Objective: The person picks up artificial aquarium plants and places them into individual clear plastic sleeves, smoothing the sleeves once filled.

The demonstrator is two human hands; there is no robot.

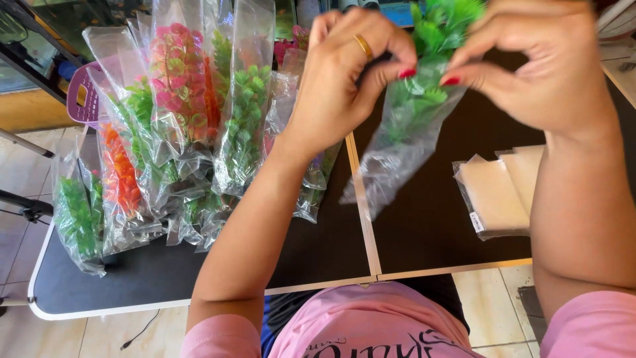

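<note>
Bagging step in hand, by the look of it: bagged plants (179, 132) piled at bench (318, 245) left; left hand (344, 79) and right hand (543, 66) both pinch the clear bag (397, 152) with a green plant (437, 26), held above the bench middle. Flat packets (493, 195) lie right. Next likely needs the plant seated fully down and the bag mouth kept open.
</note>
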